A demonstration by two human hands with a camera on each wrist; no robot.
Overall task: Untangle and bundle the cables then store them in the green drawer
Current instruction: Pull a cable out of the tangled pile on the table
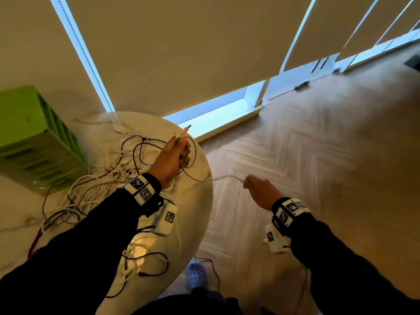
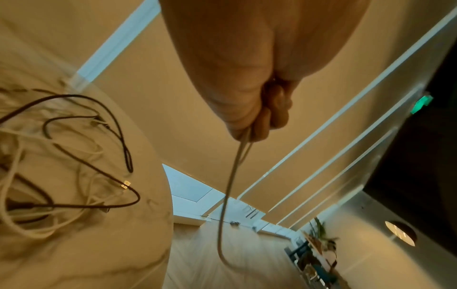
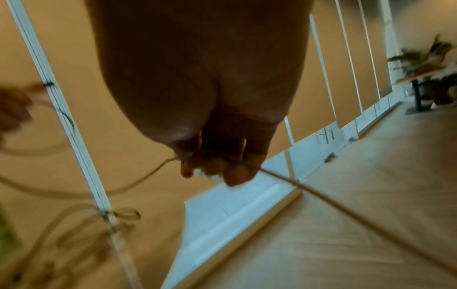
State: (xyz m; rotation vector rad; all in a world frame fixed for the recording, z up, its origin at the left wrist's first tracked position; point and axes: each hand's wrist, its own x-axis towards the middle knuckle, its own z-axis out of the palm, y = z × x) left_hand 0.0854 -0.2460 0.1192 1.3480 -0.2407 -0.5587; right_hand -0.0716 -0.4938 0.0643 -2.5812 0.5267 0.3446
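My left hand (image 1: 179,151) is raised over the round marble table (image 1: 200,201) and grips loops of a thin pale cable (image 1: 223,177), its plug end (image 1: 186,128) sticking up past the fingers. In the left wrist view the fist (image 2: 257,125) closes on the cable (image 2: 230,185), which hangs down in a loop. My right hand (image 1: 252,184) is out over the floor, right of the table, and pinches the same cable (image 3: 309,190) in its fingertips (image 3: 235,176). A tangle of white and dark cables (image 1: 95,189) lies on the table. The green drawer unit (image 1: 34,137) stands at the table's left.
A window wall with drawn blinds (image 1: 181,53) runs behind the table. Herringbone wood floor (image 1: 318,144) spreads to the right. A foot in a pale clog (image 1: 196,272) shows below the table edge. A shelf with plants (image 2: 319,250) stands farther off.
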